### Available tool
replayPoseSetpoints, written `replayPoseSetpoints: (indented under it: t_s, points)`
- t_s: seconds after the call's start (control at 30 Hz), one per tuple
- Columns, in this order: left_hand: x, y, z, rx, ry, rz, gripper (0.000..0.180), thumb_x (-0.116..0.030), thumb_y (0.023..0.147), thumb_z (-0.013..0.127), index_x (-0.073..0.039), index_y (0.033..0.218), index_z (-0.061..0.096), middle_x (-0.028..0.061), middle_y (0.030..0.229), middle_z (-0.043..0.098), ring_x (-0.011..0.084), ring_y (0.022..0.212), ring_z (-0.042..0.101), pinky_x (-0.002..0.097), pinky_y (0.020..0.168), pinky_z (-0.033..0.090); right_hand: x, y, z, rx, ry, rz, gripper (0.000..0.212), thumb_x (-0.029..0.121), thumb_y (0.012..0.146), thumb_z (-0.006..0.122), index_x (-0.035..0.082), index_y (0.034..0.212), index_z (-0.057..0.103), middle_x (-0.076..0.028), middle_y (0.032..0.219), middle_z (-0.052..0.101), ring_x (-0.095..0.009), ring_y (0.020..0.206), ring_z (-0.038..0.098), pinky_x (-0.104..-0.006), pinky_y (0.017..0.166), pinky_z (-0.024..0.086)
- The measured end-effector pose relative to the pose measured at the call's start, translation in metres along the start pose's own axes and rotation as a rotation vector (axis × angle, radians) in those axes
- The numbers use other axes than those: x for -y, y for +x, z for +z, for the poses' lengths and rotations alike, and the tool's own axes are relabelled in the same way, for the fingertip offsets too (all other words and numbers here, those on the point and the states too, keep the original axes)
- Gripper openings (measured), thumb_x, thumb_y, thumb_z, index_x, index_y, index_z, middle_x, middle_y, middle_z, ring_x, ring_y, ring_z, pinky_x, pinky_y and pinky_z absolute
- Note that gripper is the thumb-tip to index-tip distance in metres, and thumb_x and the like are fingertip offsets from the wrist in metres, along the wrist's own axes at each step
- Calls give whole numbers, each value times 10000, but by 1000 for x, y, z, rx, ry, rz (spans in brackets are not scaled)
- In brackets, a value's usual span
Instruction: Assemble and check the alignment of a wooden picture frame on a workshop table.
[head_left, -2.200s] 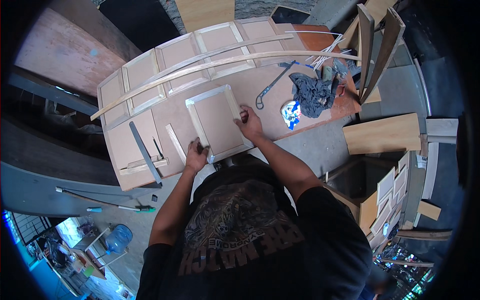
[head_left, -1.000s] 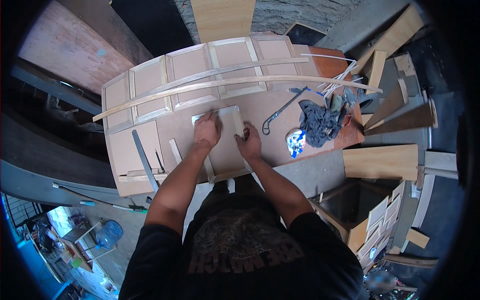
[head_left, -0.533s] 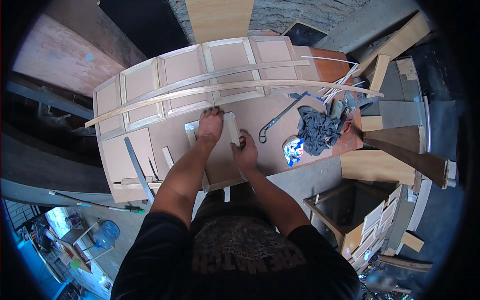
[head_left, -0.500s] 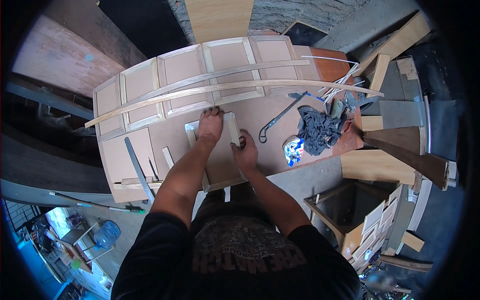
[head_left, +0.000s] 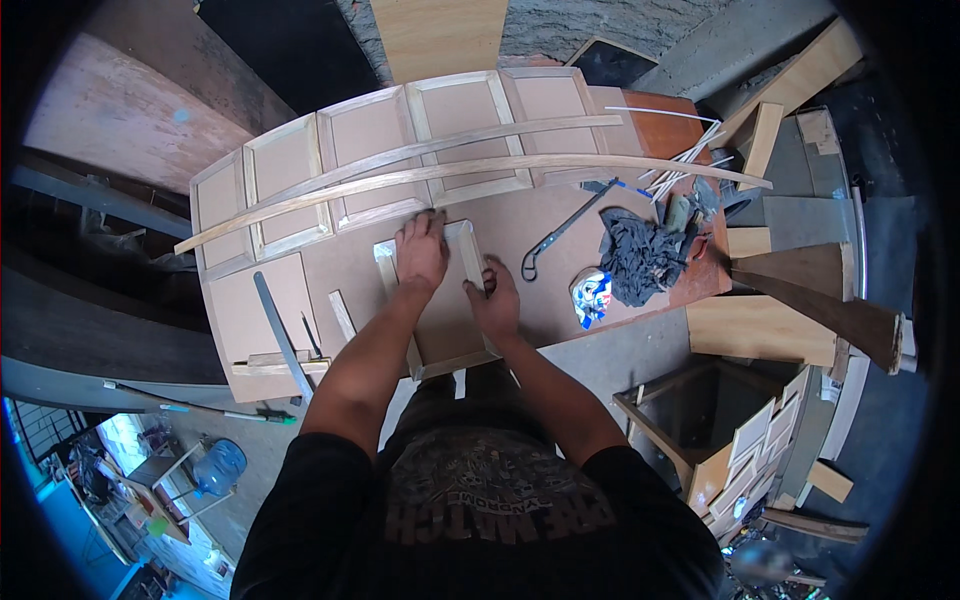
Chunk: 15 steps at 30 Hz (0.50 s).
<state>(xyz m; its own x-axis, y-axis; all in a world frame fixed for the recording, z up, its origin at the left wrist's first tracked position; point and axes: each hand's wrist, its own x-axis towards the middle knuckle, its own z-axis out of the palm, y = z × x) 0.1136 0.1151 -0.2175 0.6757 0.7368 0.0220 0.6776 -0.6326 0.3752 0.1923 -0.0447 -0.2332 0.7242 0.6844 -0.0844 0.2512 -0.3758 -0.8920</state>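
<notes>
A small rectangular wooden frame with a panel inside, its far corners marked white, lies on the table near my body; its near rail (head_left: 458, 362) faces me. My left hand (head_left: 422, 250) rests over the far rail, fingers curled across it. At the right rail, my right hand (head_left: 495, 300) grips the wood between thumb and fingers. Beyond my hands lies a long row of framed panels (head_left: 365, 150), crossed by two long thin wooden strips (head_left: 480, 168). Right of the frame is a dark, narrow tool with a looped handle (head_left: 530, 265), resembling a hacksaw.
A crumpled dark cloth (head_left: 638, 258) and a blue-and-white packet (head_left: 591, 298) sit on the right. Thin white sticks (head_left: 685, 165) lie beyond them. A long metal straightedge (head_left: 281, 330), a slim dark tool (head_left: 311, 335) and wood offcuts (head_left: 342, 313) are left. An open wooden box (head_left: 690, 465) stands lower right.
The whole view has shifted slightly. Both hands stay on the small frame; the right fingers have moved only a little along its side rail.
</notes>
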Motion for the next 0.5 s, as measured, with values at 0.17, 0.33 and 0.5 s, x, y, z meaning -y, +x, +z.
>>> replayPoseSetpoints:
  t_s: [0.17, 0.33, 0.5]
  points:
    - [-6, -65, -31, -170, -187, -124, 556, -193, 858, 651, -83, 1392, 543, 154, 1331, 527, 342, 1232, 492, 468, 1043, 367, -11, -11, -25, -18, 126, 59, 511, 76, 879, 754, -1, 1341, 548, -49, 929, 607, -123, 803, 588, -271, 745, 526]
    - [35, -162, -14, -284, -400, -354, 557, -184, 851, 691, -6, 1355, 536, 208, 1227, 574, 377, 1101, 570, 473, 986, 445, -38, -45, -55, -53, 25, 49, 404, 117, 940, 689, -15, 1299, 558, -70, 876, 676, -128, 797, 640, -298, 766, 536]
    - [61, -205, 16, -108, -616, -432, 427, -137, 852, 701, 23, 1237, 609, 201, 1111, 620, 350, 983, 629, 418, 897, 510, -50, -73, -59, 22, -6, 112, 393, 128, 942, 681, -4, 1292, 561, -76, 840, 702, -146, 770, 670, -312, 756, 540]
